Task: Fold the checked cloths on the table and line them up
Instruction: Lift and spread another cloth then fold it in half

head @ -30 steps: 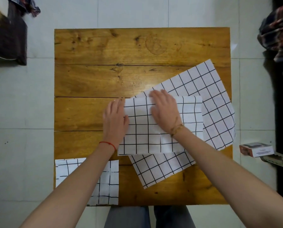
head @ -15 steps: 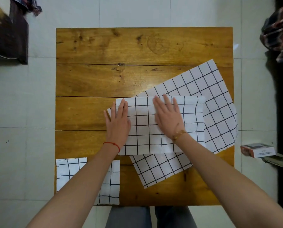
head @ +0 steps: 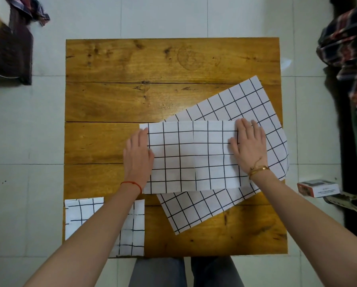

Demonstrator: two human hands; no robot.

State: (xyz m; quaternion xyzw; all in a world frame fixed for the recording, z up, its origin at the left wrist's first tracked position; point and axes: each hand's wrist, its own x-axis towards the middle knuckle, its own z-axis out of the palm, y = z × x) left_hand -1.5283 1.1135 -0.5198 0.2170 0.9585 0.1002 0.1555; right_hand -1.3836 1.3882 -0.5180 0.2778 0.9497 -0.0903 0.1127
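A folded white cloth with black checks (head: 192, 156) lies flat in the middle of the wooden table (head: 132, 65). My left hand (head: 137, 156) presses flat on its left edge. My right hand (head: 248, 145) presses flat on its right end, fingers straight. Under it lies a larger unfolded checked cloth (head: 246, 104), set at an angle and reaching the table's right edge. A smaller folded checked cloth (head: 132, 230) sits at the near left corner, partly hidden by my left forearm.
A small orange and white box (head: 318, 187) lies on the tiled floor to the right of the table. Dark fabric and a bag (head: 9, 50) sit at the upper left, plaid clothing (head: 347, 48) at the upper right. The far half of the table is bare wood.
My right hand has slid from the middle of the folded cloth to its right end. My left hand has stayed at the left edge, smoothing the cloth flat.
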